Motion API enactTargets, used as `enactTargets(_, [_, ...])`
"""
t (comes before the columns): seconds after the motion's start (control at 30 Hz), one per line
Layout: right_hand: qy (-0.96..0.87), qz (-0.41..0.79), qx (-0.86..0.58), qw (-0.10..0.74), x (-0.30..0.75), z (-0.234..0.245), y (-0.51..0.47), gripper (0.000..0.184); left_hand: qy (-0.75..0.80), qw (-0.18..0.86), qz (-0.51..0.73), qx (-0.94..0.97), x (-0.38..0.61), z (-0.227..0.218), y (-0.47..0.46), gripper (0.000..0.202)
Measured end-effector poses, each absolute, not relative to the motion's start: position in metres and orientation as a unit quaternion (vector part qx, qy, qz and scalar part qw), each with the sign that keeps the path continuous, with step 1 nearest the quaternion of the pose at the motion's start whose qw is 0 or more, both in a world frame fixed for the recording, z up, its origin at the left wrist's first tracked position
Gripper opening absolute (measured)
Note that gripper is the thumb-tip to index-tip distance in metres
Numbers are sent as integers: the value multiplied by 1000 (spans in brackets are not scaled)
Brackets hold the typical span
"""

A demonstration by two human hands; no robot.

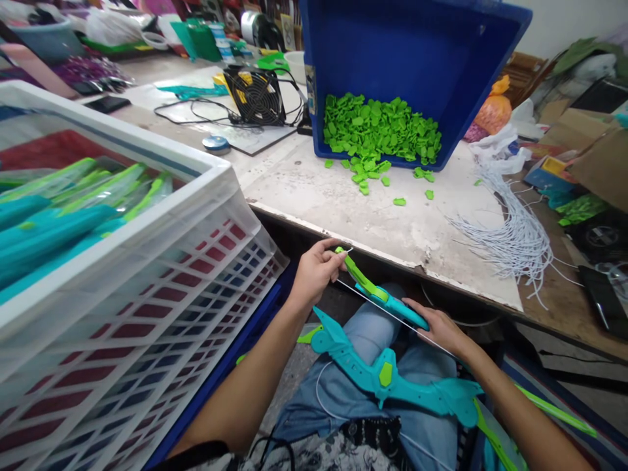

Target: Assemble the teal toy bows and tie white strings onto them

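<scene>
My left hand (318,269) pinches a white string (377,305) at the green tip of a toy bow (366,282); a short string end sticks out there. My right hand (439,330) is closed round the bow's teal part. The string runs taut from my left fingers along the bow, past my right hand and under the forearm. Across my lap lies a second toy bow (386,376), teal with a green centre piece and green limbs, in front of my forearms. Its ends are partly hidden behind my arms.
A white plastic crate (206,196) holding teal and green toy bows stands at left. On the worktable (314,196), a tilted blue bin (392,59) spills small green pieces (383,127). Cut white strings (520,229) hang over the right edge. A small fan (258,95) stands behind.
</scene>
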State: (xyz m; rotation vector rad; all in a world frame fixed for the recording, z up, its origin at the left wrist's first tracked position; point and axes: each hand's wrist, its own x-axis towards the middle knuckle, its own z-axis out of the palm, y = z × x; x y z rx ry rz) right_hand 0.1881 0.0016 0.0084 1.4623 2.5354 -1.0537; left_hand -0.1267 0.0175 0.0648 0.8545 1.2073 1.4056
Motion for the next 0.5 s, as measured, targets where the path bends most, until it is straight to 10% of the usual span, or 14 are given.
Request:
enactTargets(0.3, [838, -219, 422, -269, 118, 57, 26, 31, 473, 567, 577, 349, -130, 60, 2, 42])
enactTargets(0.5, [844, -313, 312, -304, 28, 77, 55, 16, 470, 578, 579, 332, -132, 58, -11, 43])
